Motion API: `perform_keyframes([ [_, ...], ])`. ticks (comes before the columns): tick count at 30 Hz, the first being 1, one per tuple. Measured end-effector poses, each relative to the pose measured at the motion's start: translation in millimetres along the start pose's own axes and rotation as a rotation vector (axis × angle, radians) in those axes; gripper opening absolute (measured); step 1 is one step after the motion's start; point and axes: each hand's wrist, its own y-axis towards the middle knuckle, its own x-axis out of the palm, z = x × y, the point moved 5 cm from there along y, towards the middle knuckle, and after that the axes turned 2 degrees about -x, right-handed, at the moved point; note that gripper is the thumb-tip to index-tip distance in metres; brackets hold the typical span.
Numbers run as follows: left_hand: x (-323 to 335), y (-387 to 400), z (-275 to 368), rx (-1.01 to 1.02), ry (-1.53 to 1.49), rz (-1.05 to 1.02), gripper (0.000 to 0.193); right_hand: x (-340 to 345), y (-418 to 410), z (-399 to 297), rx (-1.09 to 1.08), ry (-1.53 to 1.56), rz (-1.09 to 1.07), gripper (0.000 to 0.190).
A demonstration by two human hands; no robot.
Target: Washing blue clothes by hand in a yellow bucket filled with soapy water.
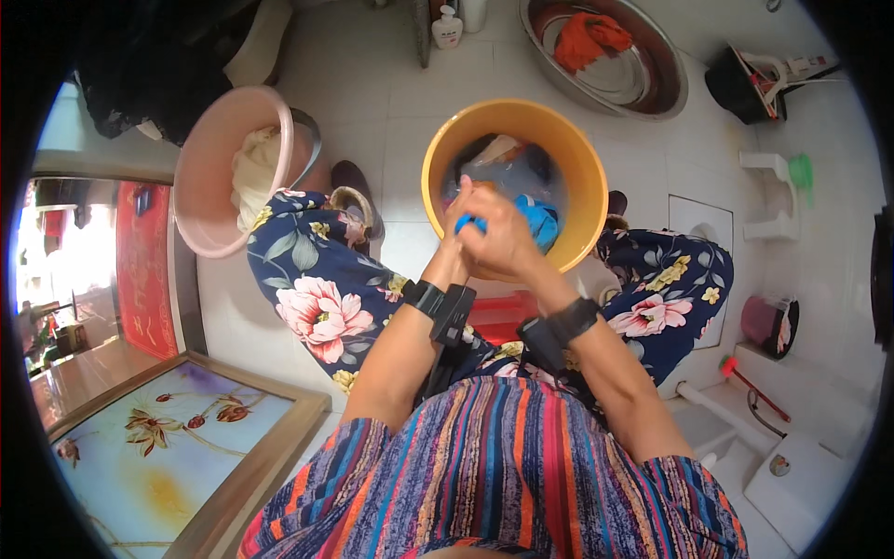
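A yellow plastic bucket [587, 154] stands on the floor between my knees, with cloudy water and several wet clothes [499, 157] in it. Over its near rim my left hand [454, 241] and my right hand [504, 227] press together around a blue cloth [539, 222]. A bit of the blue shows between my fingers, and the rest hangs at the right inside the bucket. My right hand lies over part of my left and blurs slightly. Black bands with small boxes circle both wrists.
A pink bucket [202, 182] holding pale cloth [255, 168] stands left. Farther off are a metal basin [670, 84] with red cloth [592, 40] and a white pump bottle [447, 29]. A glazed door panel [188, 440] lies left. At right are a dustpan [733, 87] and a squat toilet [712, 426].
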Motion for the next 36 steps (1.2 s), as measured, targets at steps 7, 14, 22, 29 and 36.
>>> perform_keyframes([
  [7,16.8,14.9,-54.6,-0.298,-0.217,0.178,0.021,-20.6,13.0,74.8,0.254,-0.451,0.2,0.027],
  [14,44.1,-2.9,21.8,-0.021,0.508,0.09,0.051,-47.5,5.5,79.5,0.59,0.414,-0.202,0.044],
  [22,59.4,-9.0,42.0,0.383,1.022,-0.145,0.034,-72.4,5.8,61.6,0.507,0.587,-0.068,0.026],
  [29,34.4,-2.7,31.4,0.301,0.386,-0.081,0.028,-97.5,0.4,77.3,0.567,0.867,0.198,0.028],
  [36,61.1,-10.6,27.2,0.156,-0.057,-0.07,0.023,-84.9,14.3,93.9,0.378,0.547,0.314,0.016],
])
